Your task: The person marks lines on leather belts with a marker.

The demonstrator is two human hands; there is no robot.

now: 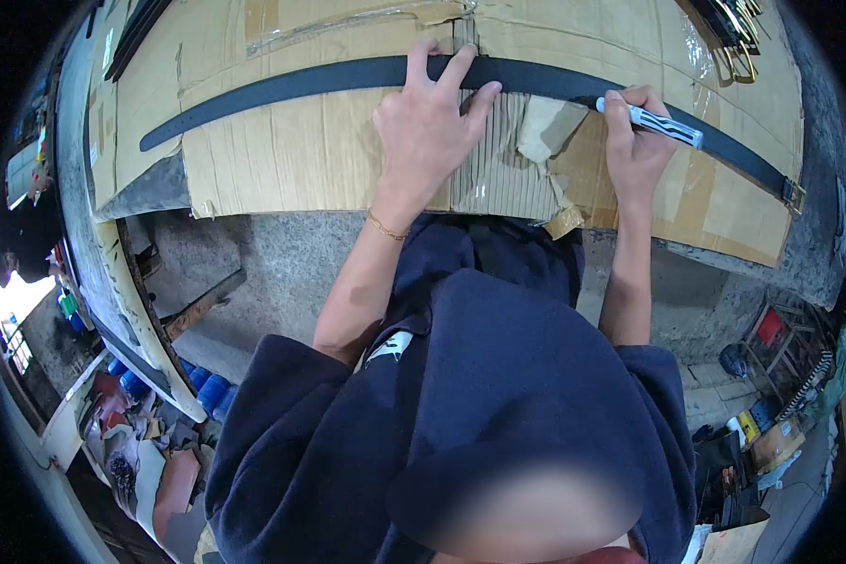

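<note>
A long black belt lies across the cardboard, its pointed end at the left and a metal buckle at the right. My left hand rests on the belt near its middle, fingers spread and pressing down. In my right hand is a marker pen with a white and dark striped barrel. Its dark tip meets the belt's lower edge, right of my left hand. Whether it leaves a mark there is too small to tell.
Flattened cardboard covers the worktop, torn near the front middle. Several belts with brass-coloured buckles lie at the top right, and more dark strips at the top left. Leather scraps are heaped at the lower left.
</note>
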